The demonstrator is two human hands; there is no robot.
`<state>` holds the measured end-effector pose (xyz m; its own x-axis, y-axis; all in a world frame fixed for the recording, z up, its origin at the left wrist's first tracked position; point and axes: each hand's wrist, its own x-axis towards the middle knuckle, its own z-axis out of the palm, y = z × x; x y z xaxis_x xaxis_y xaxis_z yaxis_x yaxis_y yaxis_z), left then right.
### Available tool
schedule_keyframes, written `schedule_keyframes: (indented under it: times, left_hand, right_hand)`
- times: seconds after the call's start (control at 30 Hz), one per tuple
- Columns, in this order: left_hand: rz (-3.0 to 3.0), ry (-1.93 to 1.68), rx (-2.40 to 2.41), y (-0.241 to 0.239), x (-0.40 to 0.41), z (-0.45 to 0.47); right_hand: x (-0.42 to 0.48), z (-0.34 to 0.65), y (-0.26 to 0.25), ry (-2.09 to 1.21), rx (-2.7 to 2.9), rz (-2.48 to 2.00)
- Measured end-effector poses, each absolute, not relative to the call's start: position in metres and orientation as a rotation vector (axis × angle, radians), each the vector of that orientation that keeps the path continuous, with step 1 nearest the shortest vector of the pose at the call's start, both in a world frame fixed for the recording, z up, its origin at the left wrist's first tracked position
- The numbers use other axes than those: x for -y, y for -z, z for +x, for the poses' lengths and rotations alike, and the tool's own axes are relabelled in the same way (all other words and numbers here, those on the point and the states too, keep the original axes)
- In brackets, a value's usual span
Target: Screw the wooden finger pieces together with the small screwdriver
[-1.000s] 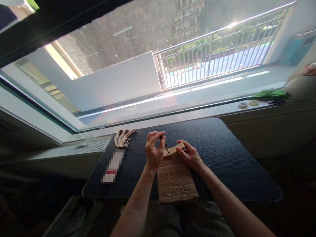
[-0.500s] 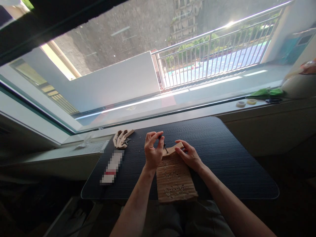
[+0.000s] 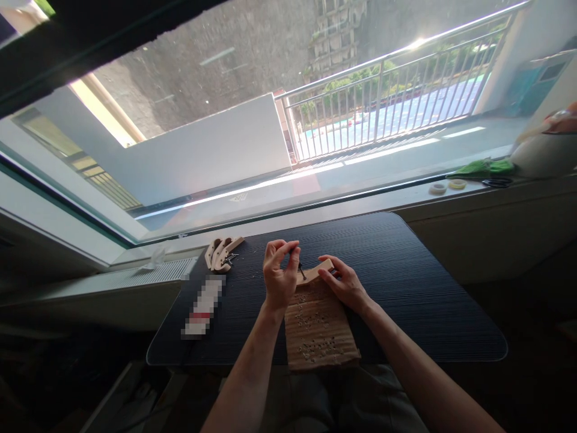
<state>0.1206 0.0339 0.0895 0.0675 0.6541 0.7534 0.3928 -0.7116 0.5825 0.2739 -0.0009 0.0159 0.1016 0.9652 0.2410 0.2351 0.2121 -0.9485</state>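
Observation:
My left hand (image 3: pixel 280 273) pinches the top of a thin dark screwdriver-like tool (image 3: pixel 302 267) between thumb and forefinger. The tool stands steeply, its lower end on a curved pale wooden piece (image 3: pixel 315 273). Fingers and thumb of my right hand (image 3: pixel 345 281) are closed around the right end of that wooden piece. Its left end is hidden behind my left hand. Beneath lies a sheet of corrugated cardboard (image 3: pixel 322 329), dotted with several small holes or bits; which of these they are I cannot tell.
Several curved wooden pieces (image 3: pixel 217 255) and dark screws (image 3: pixel 231 259) lie at the back left of the black table (image 3: pixel 406 282). A blurred white-and-red item (image 3: pixel 204 307) is at the left. Tape rolls (image 3: pixel 456 184) and a green cloth (image 3: pixel 484 168) rest on the windowsill.
The whole view has shifted very slightly. Both hands keep their hold, with the tool at the same place on the wooden piece.

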Motion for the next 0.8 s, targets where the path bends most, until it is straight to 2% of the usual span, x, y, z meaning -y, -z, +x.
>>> schedule_keyframes:
  times: [0.8]
  left_hand:
    - [2.096, -1.7, -1.039, -0.0878, -0.0324, 0.1209]
  right_hand:
    - [-0.0005, 0.2751, -0.012, -0.812, 1.376, -1.272]
